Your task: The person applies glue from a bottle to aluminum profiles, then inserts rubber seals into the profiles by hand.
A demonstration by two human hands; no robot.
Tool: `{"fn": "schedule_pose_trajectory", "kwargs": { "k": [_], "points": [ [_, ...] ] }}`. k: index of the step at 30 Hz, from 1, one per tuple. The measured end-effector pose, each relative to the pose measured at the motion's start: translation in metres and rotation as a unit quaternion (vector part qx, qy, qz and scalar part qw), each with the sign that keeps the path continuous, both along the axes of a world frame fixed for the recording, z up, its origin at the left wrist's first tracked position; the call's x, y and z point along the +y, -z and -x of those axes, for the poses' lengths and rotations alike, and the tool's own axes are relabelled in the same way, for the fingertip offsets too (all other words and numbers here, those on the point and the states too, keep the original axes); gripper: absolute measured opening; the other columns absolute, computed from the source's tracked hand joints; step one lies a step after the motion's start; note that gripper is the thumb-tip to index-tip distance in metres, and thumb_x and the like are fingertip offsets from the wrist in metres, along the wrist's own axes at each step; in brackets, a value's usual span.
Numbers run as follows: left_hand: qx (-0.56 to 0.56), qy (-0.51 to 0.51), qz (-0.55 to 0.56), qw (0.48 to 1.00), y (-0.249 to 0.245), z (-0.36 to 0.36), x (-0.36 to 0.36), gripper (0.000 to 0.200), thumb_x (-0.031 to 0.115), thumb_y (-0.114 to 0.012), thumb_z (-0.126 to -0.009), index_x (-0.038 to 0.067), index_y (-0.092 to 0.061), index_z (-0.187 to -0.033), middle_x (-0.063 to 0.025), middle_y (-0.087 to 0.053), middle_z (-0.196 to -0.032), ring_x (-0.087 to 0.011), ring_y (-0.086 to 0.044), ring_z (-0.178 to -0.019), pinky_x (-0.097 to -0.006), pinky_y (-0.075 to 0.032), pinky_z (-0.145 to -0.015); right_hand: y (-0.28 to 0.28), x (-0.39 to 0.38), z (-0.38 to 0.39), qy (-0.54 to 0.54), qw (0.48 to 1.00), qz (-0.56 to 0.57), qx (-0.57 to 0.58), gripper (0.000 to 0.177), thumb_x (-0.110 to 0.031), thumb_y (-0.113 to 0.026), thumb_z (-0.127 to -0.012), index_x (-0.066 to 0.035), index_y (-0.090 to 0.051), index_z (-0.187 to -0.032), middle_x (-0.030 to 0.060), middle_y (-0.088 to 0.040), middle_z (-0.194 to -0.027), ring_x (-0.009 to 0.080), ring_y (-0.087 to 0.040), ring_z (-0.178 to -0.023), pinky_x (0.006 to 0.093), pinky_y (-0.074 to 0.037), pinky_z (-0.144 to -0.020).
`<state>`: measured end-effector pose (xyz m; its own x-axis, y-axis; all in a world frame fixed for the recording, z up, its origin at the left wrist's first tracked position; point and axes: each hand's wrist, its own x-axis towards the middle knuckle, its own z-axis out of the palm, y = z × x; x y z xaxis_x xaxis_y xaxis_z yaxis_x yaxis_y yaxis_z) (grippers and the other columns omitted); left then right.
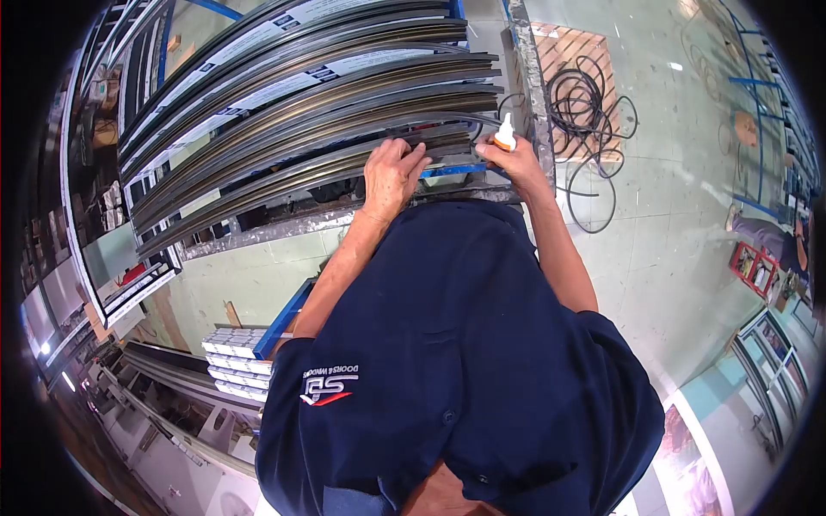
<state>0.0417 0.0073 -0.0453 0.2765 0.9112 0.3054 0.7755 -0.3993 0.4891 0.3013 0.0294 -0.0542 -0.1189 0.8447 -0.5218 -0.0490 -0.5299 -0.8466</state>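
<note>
My right hand (pixel 518 165) is wrapped round a small white squeeze bottle (pixel 505 132) with a pointed nozzle tip and an orange band. The nozzle points up and away from me. Its thumb is close to the cut end of the nearest dark metal profile (pixel 301 178). My left hand (pixel 391 175) rests on that same profile, fingers bent over it near its right end. Whether those fingers pinch a thin strip is hidden. A black rubber gasket (pixel 447 117) runs lengthwise just beyond and curves down past the profile ends.
Several more long profiles (pixel 344 90) lie side by side across a rack with a worn metal edge (pixel 527 69). Coiled black gasket (pixel 578 95) lies on a wooden pallet (pixel 594 52) at right. White stacked pieces (pixel 237 361) stand lower left. Another person (pixel 774 236) is at far right.
</note>
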Motion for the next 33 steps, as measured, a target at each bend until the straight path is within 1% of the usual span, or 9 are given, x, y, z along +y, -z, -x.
{"fn": "schedule_pose_trajectory", "kwargs": {
  "k": [8,11,14,17,18,21,22,25,33],
  "points": [
    [0.056,-0.003,-0.019,0.998,-0.001,-0.005,-0.004,0.023,0.022,-0.082,-0.084,0.010,-0.078,-0.104,-0.0013,-0.055,-0.077,-0.0220,-0.057,-0.076,-0.0364,-0.047,-0.068,0.026,0.010,0.013,-0.041,0.996,-0.026,-0.079,0.038,-0.019,-0.091,-0.077,0.001,-0.068,-0.100,0.0034,-0.070,-0.091,0.0107,-0.063,-0.081,0.0287,-0.053,-0.076],
    [0.081,-0.002,-0.014,0.997,-0.002,-0.005,-0.006,0.028,0.022,-0.081,-0.083,0.012,-0.077,-0.109,-0.0013,-0.060,-0.087,-0.0233,-0.057,-0.085,-0.0384,-0.046,-0.077,0.022,0.010,0.015,-0.045,0.994,-0.038,-0.094,0.037,-0.019,-0.090,-0.078,0.002,-0.068,-0.100,0.0035,-0.070,-0.090,0.0106,-0.063,-0.081,0.0287,-0.053,-0.076],
    [0.072,0.028,-0.006,0.997,-0.007,-0.010,-0.007,0.036,0.023,-0.080,-0.083,0.013,-0.075,-0.117,-0.0050,-0.064,-0.115,-0.0276,-0.057,-0.106,-0.0443,-0.044,-0.093,0.024,0.010,0.016,-0.044,0.994,-0.031,-0.097,0.035,-0.018,-0.088,-0.079,0.002,-0.068,-0.099,0.0038,-0.071,-0.090,0.0109,-0.063,-0.081,0.0291,-0.053,-0.077],
    [0.083,0.083,-0.009,0.993,-0.020,-0.024,-0.004,0.043,0.024,-0.079,-0.081,0.012,-0.072,-0.122,-0.0095,-0.056,-0.138,-0.0307,-0.051,-0.126,-0.0464,-0.039,-0.106,0.022,0.011,0.016,-0.048,0.994,-0.015,-0.093,0.031,-0.016,-0.086,-0.080,0.002,-0.069,-0.099,0.0033,-0.070,-0.090,0.0113,-0.063,-0.081,0.0297,-0.053,-0.076],
    [0.095,0.086,0.029,0.991,-0.016,-0.025,-0.004,0.043,0.026,-0.078,-0.084,0.014,-0.072,-0.124,-0.0111,-0.049,-0.149,-0.0315,-0.044,-0.137,-0.0487,-0.035,-0.112,0.021,0.012,0.017,-0.050,0.994,-0.011,-0.099,0.030,-0.015,-0.085,-0.080,0.002,-0.069,-0.098,0.0031,-0.070,-0.089,0.0113,-0.063,-0.081,0.0299,-0.053,-0.076],
    [0.093,0.077,0.024,0.992,-0.011,-0.023,-0.005,0.041,0.027,-0.077,-0.086,0.015,-0.072,-0.125,-0.0118,-0.047,-0.151,-0.0324,-0.041,-0.141,-0.0506,-0.034,-0.113,0.021,0.011,0.020,-0.056,0.991,-0.014,-0.121,0.025,-0.014,-0.083,-0.081,0.001,-0.069,-0.096,0.0022,-0.070,-0.086,0.0109,-0.062,-0.078,0.0303,-0.053,-0.074],
    [0.102,0.072,0.037,0.991,-0.010,-0.022,-0.006,0.041,0.028,-0.076,-0.088,0.018,-0.072,-0.127,-0.0121,-0.044,-0.155,-0.0333,-0.036,-0.145,-0.0519,-0.032,-0.115,0.022,0.010,0.021,-0.051,0.992,-0.019,-0.116,0.025,-0.014,-0.083,-0.081,0.000,-0.069,-0.095,0.0021,-0.070,-0.085,0.0108,-0.062,-0.078,0.0304,-0.053,-0.074],
    [0.123,0.042,0.038,0.991,-0.012,-0.009,-0.012,0.042,0.027,-0.076,-0.088,0.024,-0.072,-0.130,-0.0113,-0.041,-0.159,-0.0342,-0.035,-0.147,-0.0520,-0.031,-0.116,0.028,0.010,0.020,-0.045,0.992,-0.044,-0.113,0.023,-0.014,-0.084,-0.081,0.000,-0.068,-0.091,0.0009,-0.068,-0.082,0.0098,-0.059,-0.074,0.0296,-0.051,-0.070],
    [0.221,-0.049,0.028,0.974,-0.003,0.097,-0.045,0.050,0.032,-0.079,-0.086,0.036,-0.067,-0.134,-0.0119,-0.038,-0.163,-0.0374,-0.035,-0.149,-0.0542,-0.031,-0.116,0.031,0.004,0.024,-0.028,0.984,-0.082,-0.154,0.027,-0.019,-0.084,-0.080,0.000,-0.067,-0.087,0.0010,-0.065,-0.077,0.0104,-0.056,-0.071,0.0301,-0.049,-0.068]
  ]
}}
